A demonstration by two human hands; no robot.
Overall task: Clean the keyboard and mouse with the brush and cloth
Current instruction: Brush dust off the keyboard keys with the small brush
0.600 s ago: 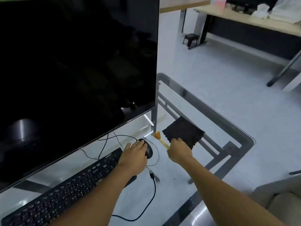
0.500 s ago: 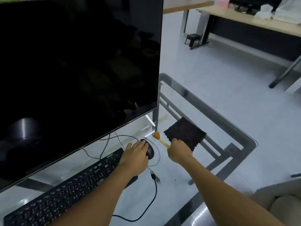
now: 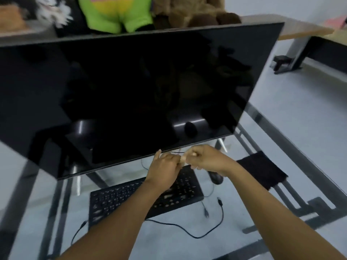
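Note:
Both hands meet in the air above the right end of the black keyboard (image 3: 124,201), just under the monitor's lower edge. My right hand (image 3: 208,159) grips the small brush (image 3: 182,160), of which only a pale, blurred bit shows between the hands. My left hand (image 3: 165,170) has its fingers curled onto that same bit, with one finger sticking up. The black mouse (image 3: 216,178) lies on the glass below my right wrist, untouched. The dark cloth (image 3: 262,172) lies flat to the right of the mouse.
A large dark monitor (image 3: 131,91) stands right behind the hands. Loose black cables (image 3: 206,232) trail over the glass tabletop (image 3: 169,246) in front of the keyboard. Plush toys (image 3: 116,14) sit behind the monitor. A wooden desk (image 3: 304,30) stands at the far right.
My left hand has left the mouse and risen to meet my right hand at the brush. The view has swung left and up, so the whole monitor and keyboard show.

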